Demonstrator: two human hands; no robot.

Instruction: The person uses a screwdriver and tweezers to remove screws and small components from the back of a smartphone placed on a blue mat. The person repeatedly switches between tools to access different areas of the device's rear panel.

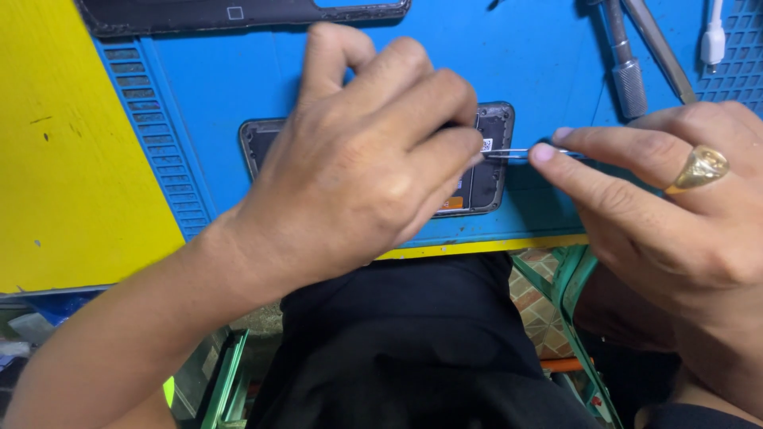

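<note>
Your left hand point(358, 159) lay spread over the opened dark smartphone body with a grey rim point(491, 159), its fingers pressing down on it and covering most of it. The phone sat on the blue silicone repair mat point(540, 63), close to the mat's near edge, where a yellow strip of worktop point(79, 159) showed. Your right hand point(668, 199), wearing a gold ring point(701, 167), pinched thin metal tweezers point(517, 154) between thumb and forefinger, the tips reaching the phone's right end. A black back cover point(199, 14) lay at the far edge; steel tools point(628, 71) rested at the far right corner.
</note>
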